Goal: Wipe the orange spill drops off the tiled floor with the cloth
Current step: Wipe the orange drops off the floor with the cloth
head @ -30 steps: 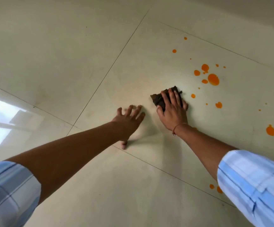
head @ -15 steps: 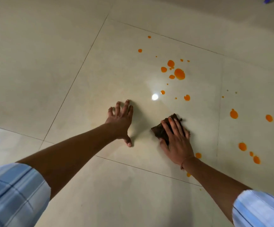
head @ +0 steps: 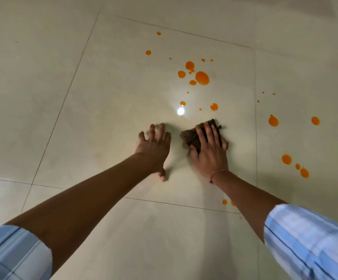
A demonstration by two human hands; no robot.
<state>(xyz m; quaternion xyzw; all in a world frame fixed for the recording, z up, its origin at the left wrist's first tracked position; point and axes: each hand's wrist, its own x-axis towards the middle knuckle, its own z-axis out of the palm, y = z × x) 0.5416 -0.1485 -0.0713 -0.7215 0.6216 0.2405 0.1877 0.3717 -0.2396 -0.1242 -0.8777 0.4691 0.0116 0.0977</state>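
Note:
My right hand [head: 209,152] presses flat on a dark brown cloth [head: 191,137] on the beige tiled floor [head: 113,93], fingers spread over it. My left hand [head: 155,147] rests open on the floor just left of the cloth, palm down. Orange spill drops lie beyond and to the right: a cluster with one large drop [head: 202,78] farther ahead, two small drops [head: 214,106] just beyond the cloth, and more drops [head: 273,120] on the tile to the right. A few drops [head: 224,202] sit beside my right forearm.
Dark grout lines [head: 256,118] cross the glossy floor. A bright light reflection [head: 180,111] shines just ahead of my hands. My blue striped sleeves [head: 309,239] fill the lower corners.
The view has shifted, so the drops and hands sit differently in frame. My right hand with the cloth has moved over the tile, and my left hand stays beside it.

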